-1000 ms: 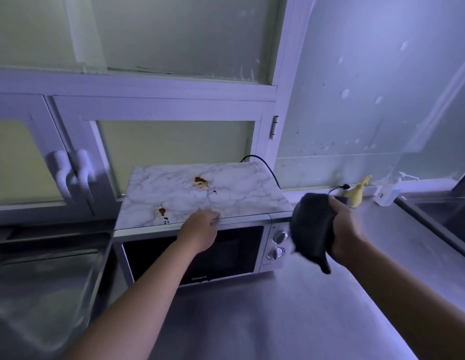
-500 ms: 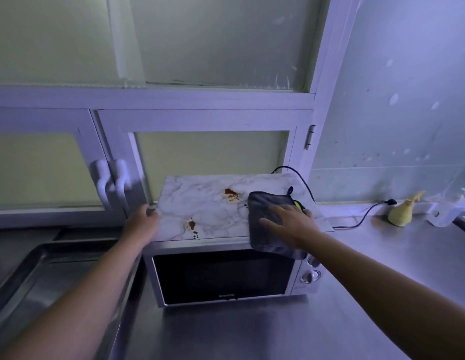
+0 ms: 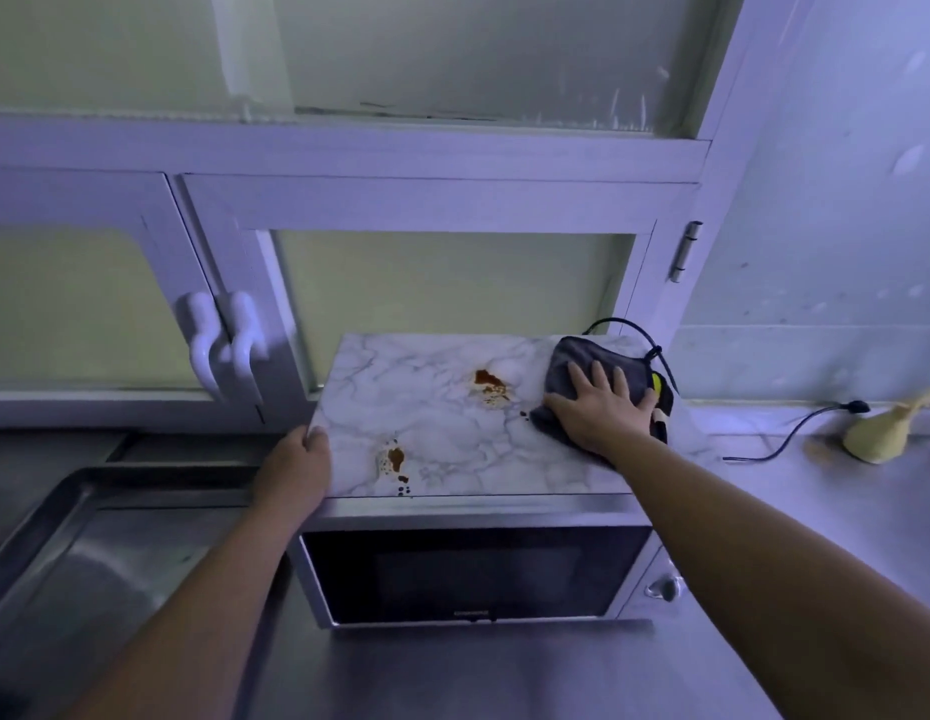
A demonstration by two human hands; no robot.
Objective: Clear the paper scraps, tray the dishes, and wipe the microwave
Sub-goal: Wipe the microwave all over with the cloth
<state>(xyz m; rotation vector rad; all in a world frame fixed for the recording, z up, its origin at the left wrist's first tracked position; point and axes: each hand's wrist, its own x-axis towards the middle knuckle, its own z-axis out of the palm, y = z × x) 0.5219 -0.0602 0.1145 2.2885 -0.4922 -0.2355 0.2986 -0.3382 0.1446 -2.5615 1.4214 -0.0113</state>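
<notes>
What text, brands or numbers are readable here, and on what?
Nothing can be read.
Bottom edge of the microwave door: small brand mark, too blurred to read.
Around the knob: no readable markings.
Yellow tag on the cloth: no legible text.

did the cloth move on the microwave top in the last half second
Yes. The cloth under the right hand slid back toward the rear right corner of the microwave top; half a second ago it hung over the front edge.

Frosted-glass cabinet doors (image 3: 442, 283) behind, white handles (image 3: 223, 345); steel counter (image 3: 452, 672); pale speckled wall (image 3: 842, 200) right; dim bluish light.
</notes>
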